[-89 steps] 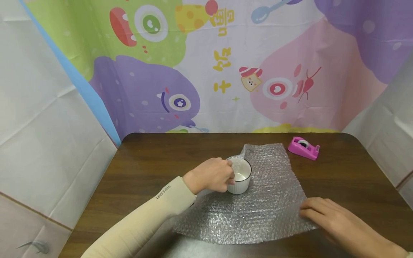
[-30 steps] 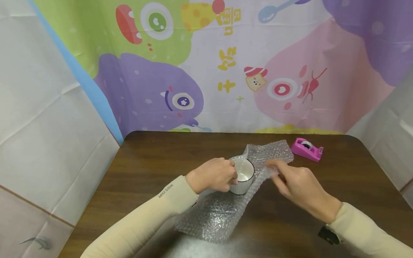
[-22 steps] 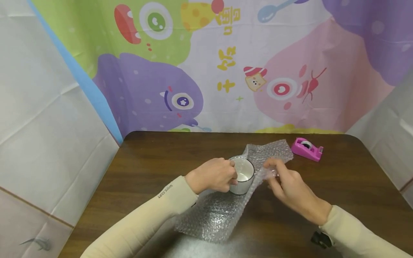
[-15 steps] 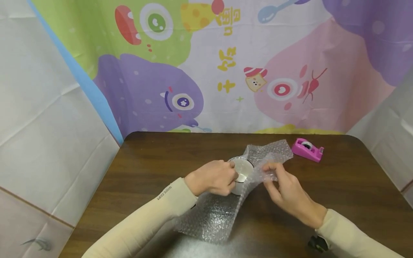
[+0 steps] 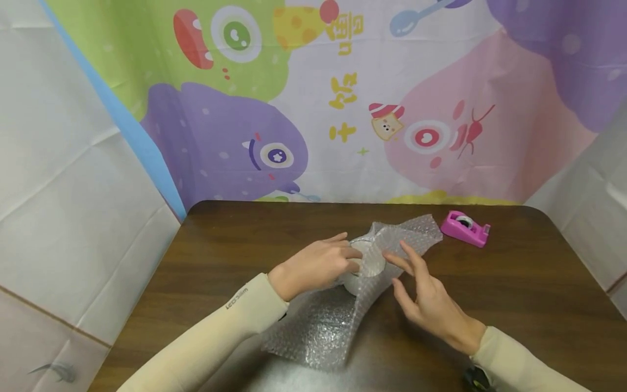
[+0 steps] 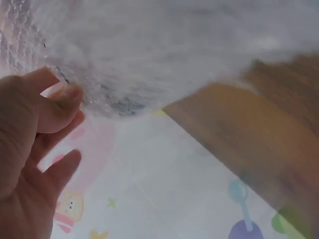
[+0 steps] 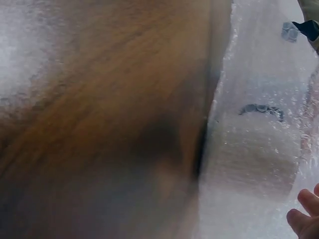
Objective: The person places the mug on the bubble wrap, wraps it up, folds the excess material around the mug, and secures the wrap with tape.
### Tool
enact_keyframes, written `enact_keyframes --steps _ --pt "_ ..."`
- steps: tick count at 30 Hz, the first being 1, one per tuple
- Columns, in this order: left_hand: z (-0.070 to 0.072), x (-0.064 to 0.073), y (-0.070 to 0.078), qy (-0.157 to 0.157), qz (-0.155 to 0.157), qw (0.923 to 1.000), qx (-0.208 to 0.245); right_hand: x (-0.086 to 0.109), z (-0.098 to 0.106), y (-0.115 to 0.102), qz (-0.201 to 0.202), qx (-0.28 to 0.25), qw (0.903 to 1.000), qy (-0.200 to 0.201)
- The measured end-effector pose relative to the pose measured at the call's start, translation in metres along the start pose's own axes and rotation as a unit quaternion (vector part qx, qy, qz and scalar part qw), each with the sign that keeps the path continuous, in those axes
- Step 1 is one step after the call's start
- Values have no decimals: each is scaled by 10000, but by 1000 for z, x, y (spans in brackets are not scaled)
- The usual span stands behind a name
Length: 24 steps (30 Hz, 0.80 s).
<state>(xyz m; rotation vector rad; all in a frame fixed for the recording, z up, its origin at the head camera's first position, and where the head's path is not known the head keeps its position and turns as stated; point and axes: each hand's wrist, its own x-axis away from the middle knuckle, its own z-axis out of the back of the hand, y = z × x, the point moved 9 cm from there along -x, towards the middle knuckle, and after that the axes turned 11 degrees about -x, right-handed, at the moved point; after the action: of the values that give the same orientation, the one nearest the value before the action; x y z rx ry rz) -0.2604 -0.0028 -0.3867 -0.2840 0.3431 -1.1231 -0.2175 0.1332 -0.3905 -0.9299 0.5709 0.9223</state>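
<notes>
A white cup (image 5: 350, 284) with a dark rim stands on a sheet of bubble wrap (image 5: 318, 335), whose right side is folded up and over it. The cup's near right wall shows blurred through the film. My left hand (image 5: 315, 267) pinches the cup's left rim, thumb and fingers at the edge in the left wrist view. My right hand (image 5: 433, 305) has its fingers spread, fingertips right at the folded bubble wrap beside the cup. In the right wrist view the rim appears as a dark arc under the bubble wrap (image 7: 249, 149).
A pink tape dispenser (image 5: 465, 228) with a roll in it sits at the back right, close to the wrap's far corner. The brown wooden table (image 5: 230, 228) ends at a cartoon-printed curtain (image 5: 230, 136).
The wrap's right side went from lying flat to folded leftward over the cup. My right hand moved in from the right with its edge, then loosened its pinch. My left hand stayed at the cup.
</notes>
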Motion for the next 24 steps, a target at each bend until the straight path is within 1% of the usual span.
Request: enact_keyframes --steps 2,4,6,8,11,13,16,18,20,22,24 --pt "5 2 -1 342 48 9990 -277 2 -1 1 -30 -1 10000 -68" --pt "8 4 -3 543 66 9979 -342 5 -3 3 -74 30 9998 -161" --pt "6 6 -5 546 74 9983 -193 7 -6 4 -111 44 9995 -286" --pt "4 8 -6 453 75 9989 29 8 -8 5 -108 110 9990 -423" --pt "2 11 -7 437 105 9986 278 10 -10 6 -49 297 9975 -637" --pt "4 14 -9 620 160 9971 403 12 -12 7 57 407 9963 -761" --pt "7 18 -12 1077 228 9932 373 16 -16 9 235 618 9930 -976" --pt "9 20 -14 1376 334 9895 274 18 -20 10 344 741 9900 -1146" --pt "11 22 -17 1595 498 9858 155 20 -23 11 428 899 9863 -1316" --pt "10 23 -21 1664 757 9829 211 22 -26 14 463 1045 9824 -1476" --pt "7 25 -27 1559 1062 9811 422 24 -29 16 459 1164 9787 -1629"
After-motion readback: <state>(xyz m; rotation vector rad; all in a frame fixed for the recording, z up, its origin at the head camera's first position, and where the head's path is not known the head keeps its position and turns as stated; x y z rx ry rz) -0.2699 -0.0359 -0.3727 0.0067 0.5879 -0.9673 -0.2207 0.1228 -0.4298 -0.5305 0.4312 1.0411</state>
